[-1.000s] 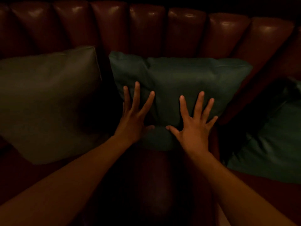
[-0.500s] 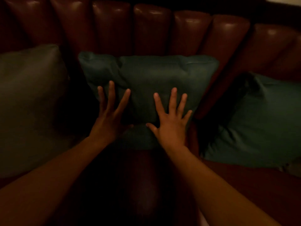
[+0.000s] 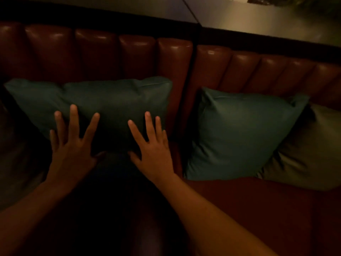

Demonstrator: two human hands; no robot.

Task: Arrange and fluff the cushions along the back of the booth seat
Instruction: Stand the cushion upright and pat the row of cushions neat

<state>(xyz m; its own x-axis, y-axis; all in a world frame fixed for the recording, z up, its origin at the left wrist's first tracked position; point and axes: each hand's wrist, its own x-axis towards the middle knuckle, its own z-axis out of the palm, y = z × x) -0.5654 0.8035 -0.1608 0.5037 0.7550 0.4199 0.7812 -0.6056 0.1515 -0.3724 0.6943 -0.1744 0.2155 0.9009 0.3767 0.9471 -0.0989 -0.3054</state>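
A dark teal cushion (image 3: 110,100) leans against the brown channelled backrest (image 3: 136,56) of the booth. My left hand (image 3: 71,148) lies flat on its lower left part, fingers spread. My right hand (image 3: 152,148) lies flat on its lower right part, fingers also spread. Neither hand holds anything. A second teal cushion (image 3: 238,135) stands upright to the right, apart from both hands. Behind its right edge an olive cushion (image 3: 302,156) leans, partly hidden.
The brown leather seat (image 3: 249,206) runs along the bottom right. A dark vertical seam (image 3: 191,71) splits the backrest into two sections. A pale wall ledge (image 3: 258,17) runs above the backrest. The far left is in deep shadow.
The view has swung to the right: the olive cushion on the left has left the frame and the right cushions have come fully into view. Both hands stay pressed flat on the same teal cushion.
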